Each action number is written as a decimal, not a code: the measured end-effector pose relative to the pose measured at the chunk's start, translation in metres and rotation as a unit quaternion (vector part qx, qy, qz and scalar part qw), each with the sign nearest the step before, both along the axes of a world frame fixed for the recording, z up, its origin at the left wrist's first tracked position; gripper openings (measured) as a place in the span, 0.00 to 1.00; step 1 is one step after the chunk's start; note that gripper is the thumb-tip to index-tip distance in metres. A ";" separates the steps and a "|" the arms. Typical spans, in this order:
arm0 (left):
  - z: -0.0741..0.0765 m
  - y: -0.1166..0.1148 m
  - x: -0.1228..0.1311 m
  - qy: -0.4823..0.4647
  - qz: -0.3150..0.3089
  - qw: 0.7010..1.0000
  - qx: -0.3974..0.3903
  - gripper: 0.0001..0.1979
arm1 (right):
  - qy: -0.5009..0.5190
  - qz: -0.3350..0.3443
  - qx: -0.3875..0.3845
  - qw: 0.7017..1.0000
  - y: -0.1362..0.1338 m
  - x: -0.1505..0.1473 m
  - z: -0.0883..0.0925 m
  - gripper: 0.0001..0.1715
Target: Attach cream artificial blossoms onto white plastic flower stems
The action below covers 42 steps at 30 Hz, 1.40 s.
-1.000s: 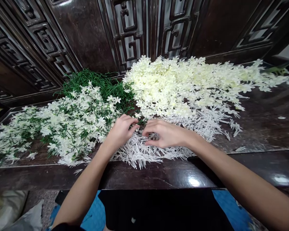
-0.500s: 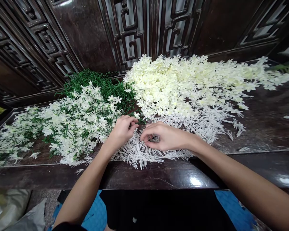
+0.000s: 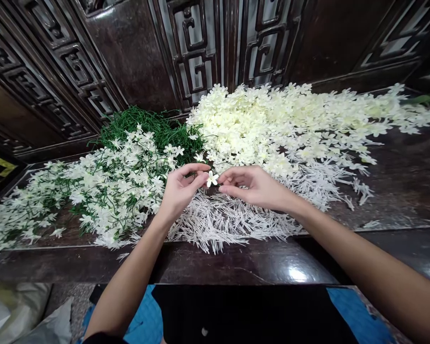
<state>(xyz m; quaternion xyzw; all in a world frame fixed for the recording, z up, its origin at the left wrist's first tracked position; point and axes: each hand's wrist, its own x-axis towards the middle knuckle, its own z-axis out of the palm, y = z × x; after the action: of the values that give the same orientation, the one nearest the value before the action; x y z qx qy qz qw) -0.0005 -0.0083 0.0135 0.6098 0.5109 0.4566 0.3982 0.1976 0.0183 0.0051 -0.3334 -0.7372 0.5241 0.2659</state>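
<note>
A single white artificial flower [image 3: 212,179] with a pale yellow centre sits between my two hands. My left hand [image 3: 181,188] pinches it at its left side with thumb and fingers. From the right, my right hand [image 3: 254,187] reaches in with curled, closed fingers, its tips at the petal edge; what they hold is too small to make out. Below both hands lies a heap of thin white stamen sticks [image 3: 215,224]. Cream flower heads [image 3: 251,124] are piled behind my right hand. White flowers on green stems [image 3: 118,186] lie left of my left hand.
A tangle of bare green stems [image 3: 139,122] lies at the back, against the carved dark wooden backrest [image 3: 129,52]. Everything rests on a dark wooden bench [image 3: 397,191] with a glossy front edge. Pale sacks [image 3: 21,310] stand on the floor at lower left.
My hands have risen slightly and moved away from the stamen heap. My right hand has shifted slightly right, and a flower now shows between the fingertips. The view has moved slightly.
</note>
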 end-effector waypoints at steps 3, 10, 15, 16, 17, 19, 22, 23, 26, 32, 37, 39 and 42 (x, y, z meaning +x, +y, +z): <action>-0.002 -0.001 0.001 -0.021 -0.023 1.000 -0.001 0.07 | 0.018 0.007 -0.006 1.000 0.000 0.001 0.000 0.13; -0.005 -0.001 0.005 -0.009 -0.050 0.998 0.039 0.04 | 0.035 0.019 -0.013 0.999 0.000 0.001 -0.004 0.12; -0.005 0.000 0.005 -0.022 -0.059 0.998 0.009 0.05 | 0.032 0.018 -0.006 0.999 0.000 0.000 -0.002 0.14; -0.005 0.000 0.005 -0.021 -0.058 0.998 0.005 0.06 | 0.030 0.018 -0.006 0.999 0.000 0.000 -0.002 0.13; -0.006 0.000 0.005 -0.020 -0.055 0.998 0.004 0.06 | 0.028 0.018 -0.007 0.999 0.000 0.000 -0.001 0.13; -0.007 0.000 0.004 -0.019 -0.051 0.998 0.005 0.05 | 0.022 0.018 -0.009 1.000 -0.001 0.001 0.000 0.13; -0.007 0.000 0.004 -0.023 -0.049 0.999 0.004 0.05 | 0.015 0.014 -0.006 1.000 -0.001 0.001 0.000 0.14; -0.007 0.000 0.005 -0.024 -0.050 0.998 0.003 0.05 | 0.015 0.014 -0.004 1.000 -0.001 0.001 -0.001 0.14; -0.007 0.000 0.006 -0.024 -0.043 0.999 0.006 0.05 | 0.012 0.024 -0.001 1.000 -0.001 0.001 -0.003 0.14; -0.007 0.000 0.007 -0.031 -0.039 0.999 0.016 0.05 | 0.017 0.028 -0.013 0.999 -0.002 -0.001 -0.005 0.14; -0.008 0.000 0.007 -0.027 -0.043 0.999 0.019 0.05 | 0.016 0.029 -0.019 0.999 -0.002 0.000 -0.004 0.12; -0.009 0.001 0.007 -0.023 -0.044 0.999 0.021 0.05 | 0.019 0.031 -0.020 0.999 -0.002 -0.001 -0.004 0.11; -0.010 0.001 0.007 -0.019 -0.044 0.999 0.024 0.05 | 0.021 0.029 -0.023 0.999 -0.002 -0.001 -0.004 0.11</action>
<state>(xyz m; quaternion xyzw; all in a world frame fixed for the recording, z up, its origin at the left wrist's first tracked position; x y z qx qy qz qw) 0.0060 -0.0072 0.0034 0.6324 0.4649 0.4625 0.4124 0.1963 0.0160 0.0011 -0.3064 -0.7289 0.5550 0.2583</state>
